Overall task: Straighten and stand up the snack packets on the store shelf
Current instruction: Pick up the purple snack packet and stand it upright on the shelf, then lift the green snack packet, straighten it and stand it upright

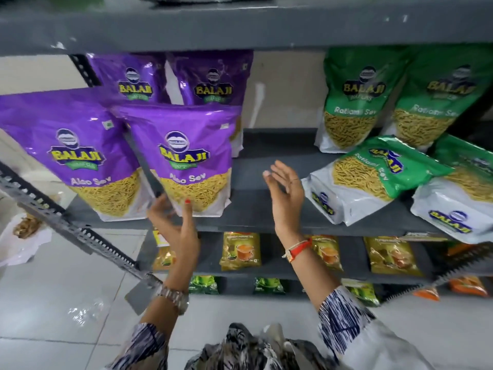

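Purple Aloo Sev packets stand upright on the left of the grey shelf [261, 209]. The front one [184, 156] has my left hand [176, 222] at its bottom left corner, thumb against its face. Another purple packet [66, 145] stands to its left, two more [213, 78] behind. My right hand [286, 193] hovers open over the bare middle of the shelf, holding nothing. To the right, two green Ratlami Sev packets [354, 100] stand at the back. Two others lie flat in front: one [373, 177] near my right hand, one [458, 198] at the far right.
A grey shelf board [240, 25] runs close overhead. A slotted metal upright [66, 225] slants across the lower left. Lower shelves hold small tea packets [241, 251] and green and orange packets. Tiled floor lies below, with a bag at the far left.
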Demonstrator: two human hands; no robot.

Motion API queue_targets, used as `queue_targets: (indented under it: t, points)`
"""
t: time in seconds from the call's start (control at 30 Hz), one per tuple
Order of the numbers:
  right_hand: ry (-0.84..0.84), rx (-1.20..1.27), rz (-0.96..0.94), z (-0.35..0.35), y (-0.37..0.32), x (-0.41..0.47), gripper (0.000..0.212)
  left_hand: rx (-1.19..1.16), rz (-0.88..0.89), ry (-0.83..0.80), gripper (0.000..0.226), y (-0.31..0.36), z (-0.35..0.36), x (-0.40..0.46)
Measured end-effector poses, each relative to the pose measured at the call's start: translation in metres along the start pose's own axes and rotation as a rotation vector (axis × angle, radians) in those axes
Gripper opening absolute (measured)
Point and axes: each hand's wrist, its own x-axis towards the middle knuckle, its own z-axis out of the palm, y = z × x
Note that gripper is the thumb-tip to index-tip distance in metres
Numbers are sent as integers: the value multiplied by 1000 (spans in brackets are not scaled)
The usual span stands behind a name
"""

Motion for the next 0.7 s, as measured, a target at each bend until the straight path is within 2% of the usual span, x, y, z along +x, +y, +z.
queue_targets:
  t: [0.07,0.2,0.23,0.3,0.37,0.43,0.47,0.53,0.6,0.63,0.7]
  points:
    - [225,-3,-120,-31,-15,5,19,74,124,-8,29,1,24,-27]
    - [612,-70,-188,-96,-30,31,16,36,223,-376,14,24,94,-67]
    - [673,-102,-157,-112,-27,39,19,68,280,-471,14,32,114,-71]
    - [734,-149,0,-137,-19,52,42,133,283,-638,18,44,159,-72]
    - [746,-222,202,-152,-14,60,66,194,112,-745,28,56,201,-66]
    - [744,-243,374,-163,-15,65,86,234,-205,-895,36,72,238,-59]
    - [715,-241,435,-168,-17,68,85,282,-321,-992,40,79,253,-57]
    - [604,-172,389,-175,-21,73,59,351,-446,-1142,45,88,275,-54]
    - [522,-51,308,-180,-24,75,37,226,-557,-1306,44,93,283,-55]
    - [513,-2,319,-182,-23,77,34,145,-645,-1387,43,88,286,-55]
    - [485,55,426,-183,-25,76,40,169,-759,-1487,35,83,288,-58]
